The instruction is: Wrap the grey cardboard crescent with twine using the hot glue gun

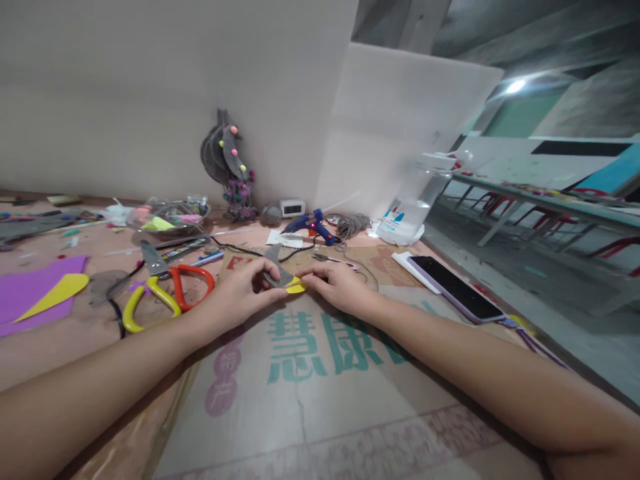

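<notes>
My left hand (239, 291) and my right hand (336, 285) meet at the middle of a flattened cardboard sheet (320, 373). Between them lies a small grey felt piece (277, 265) on top of a yellow felt piece (296, 286). The left hand's thumb and fingers pinch the grey piece from the left. On the right, my fingers are pressed together on the yellow tip. Both pieces rest on the cardboard.
Yellow and orange handled scissors (165, 288) lie left of my left hand. A blue glue gun (313, 225), twine (351, 225), a phone (456, 288), purple and yellow felt (43, 293), a tray of bits (165, 217) and a grey felt ornament (226, 160) stand around.
</notes>
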Demonstrator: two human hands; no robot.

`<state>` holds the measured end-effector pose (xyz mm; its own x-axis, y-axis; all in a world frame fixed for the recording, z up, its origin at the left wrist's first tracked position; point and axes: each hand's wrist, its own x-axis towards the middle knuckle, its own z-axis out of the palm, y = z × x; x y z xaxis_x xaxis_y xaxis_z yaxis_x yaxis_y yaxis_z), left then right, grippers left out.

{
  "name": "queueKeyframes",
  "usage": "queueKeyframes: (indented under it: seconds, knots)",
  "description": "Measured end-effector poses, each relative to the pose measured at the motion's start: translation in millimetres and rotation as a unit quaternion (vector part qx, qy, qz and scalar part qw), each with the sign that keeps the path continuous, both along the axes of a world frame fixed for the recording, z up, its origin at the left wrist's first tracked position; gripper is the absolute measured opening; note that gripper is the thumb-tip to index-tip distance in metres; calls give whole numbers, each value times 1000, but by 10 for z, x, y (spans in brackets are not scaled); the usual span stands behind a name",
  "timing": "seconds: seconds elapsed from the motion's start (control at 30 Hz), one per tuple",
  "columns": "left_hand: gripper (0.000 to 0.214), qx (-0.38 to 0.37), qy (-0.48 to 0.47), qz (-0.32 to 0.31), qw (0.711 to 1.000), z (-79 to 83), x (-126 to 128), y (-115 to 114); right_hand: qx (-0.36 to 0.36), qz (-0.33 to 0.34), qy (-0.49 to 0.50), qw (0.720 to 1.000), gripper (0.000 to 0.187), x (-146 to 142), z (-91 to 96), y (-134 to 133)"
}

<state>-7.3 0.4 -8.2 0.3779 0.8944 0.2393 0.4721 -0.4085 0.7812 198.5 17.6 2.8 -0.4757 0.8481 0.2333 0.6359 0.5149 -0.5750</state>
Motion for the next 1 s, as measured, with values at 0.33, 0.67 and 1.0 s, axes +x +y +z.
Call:
queueKeyframes:
  seconds: [0.33,0.67,1.0]
  knots:
    - [30,2,9,-26,1000,25,-19,14,30,-14,-15,999,19,-6,-62,26]
    - [20,35,-7,7,999,6,-45,37,28,11,16,999,16,-11,-87,23]
    - [17,21,-20,-5,1000,17,-36,34,45,-3,-4,999,17,-5,-89,12]
